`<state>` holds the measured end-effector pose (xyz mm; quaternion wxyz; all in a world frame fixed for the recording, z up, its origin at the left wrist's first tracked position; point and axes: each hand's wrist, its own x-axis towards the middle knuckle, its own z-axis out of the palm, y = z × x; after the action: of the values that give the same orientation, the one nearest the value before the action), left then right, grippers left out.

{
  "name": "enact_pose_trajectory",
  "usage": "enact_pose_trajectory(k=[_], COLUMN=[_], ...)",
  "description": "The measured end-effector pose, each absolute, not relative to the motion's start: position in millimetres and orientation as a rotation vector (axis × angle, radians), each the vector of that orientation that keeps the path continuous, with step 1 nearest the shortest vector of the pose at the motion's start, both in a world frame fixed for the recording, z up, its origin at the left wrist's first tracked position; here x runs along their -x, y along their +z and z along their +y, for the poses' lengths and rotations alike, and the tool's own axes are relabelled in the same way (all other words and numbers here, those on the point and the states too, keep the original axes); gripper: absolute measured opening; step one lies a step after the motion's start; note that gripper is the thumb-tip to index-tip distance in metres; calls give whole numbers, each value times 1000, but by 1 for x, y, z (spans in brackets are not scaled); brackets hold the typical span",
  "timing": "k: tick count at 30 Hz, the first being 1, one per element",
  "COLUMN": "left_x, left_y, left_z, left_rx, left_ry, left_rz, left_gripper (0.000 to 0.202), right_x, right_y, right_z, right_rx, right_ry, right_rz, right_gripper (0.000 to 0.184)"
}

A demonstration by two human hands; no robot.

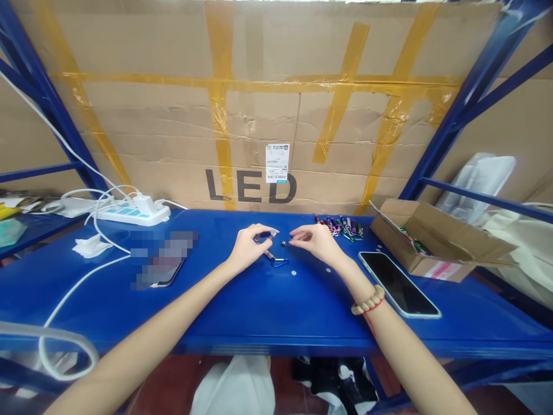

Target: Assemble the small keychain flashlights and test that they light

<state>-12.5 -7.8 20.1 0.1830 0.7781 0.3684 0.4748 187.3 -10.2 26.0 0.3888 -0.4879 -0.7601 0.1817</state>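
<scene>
My left hand (250,245) is closed, its thumb and fingertips pinching a small blue metal tube (261,236) with a pale end pointing right. Just below that hand lies a second slim tube with a blue carabiner clip (280,263) on the blue tabletop. My right hand (318,242) hovers opposite, thumb and index finger bent with a gap between them. Right beside its fingertips is a tiny shiny metal part (284,243); whether they touch, I cannot tell. Small round silvery discs (294,273) lie nearer to me.
Several colourful metal tubes with clips (345,226) are heaped behind my right hand. A phone (400,285) and an open cardboard box (444,248) sit to the right. At left are a partly blurred phone (166,271), a white power strip (133,214) and loose cables.
</scene>
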Motion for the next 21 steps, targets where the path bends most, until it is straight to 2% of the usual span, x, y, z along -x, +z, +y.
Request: enact_pose_trajectory(k=[5,12,21], left_x=[12,20,19], left_y=[14,20,24], left_z=[-3,4,2], left_rx=[-2154,-1740,-1484], left_ry=[1284,1352,1290], left_rz=[1171,1227,1188], left_gripper=[23,27,33], right_x=[-170,-192,-169], right_y=[36,20,-6], right_z=[-21,-3,10], right_rx=[1085,1376,1273], right_ry=[253,82,247], right_rz=[-1781,-1758,-2140], right_gripper=[16,9,7])
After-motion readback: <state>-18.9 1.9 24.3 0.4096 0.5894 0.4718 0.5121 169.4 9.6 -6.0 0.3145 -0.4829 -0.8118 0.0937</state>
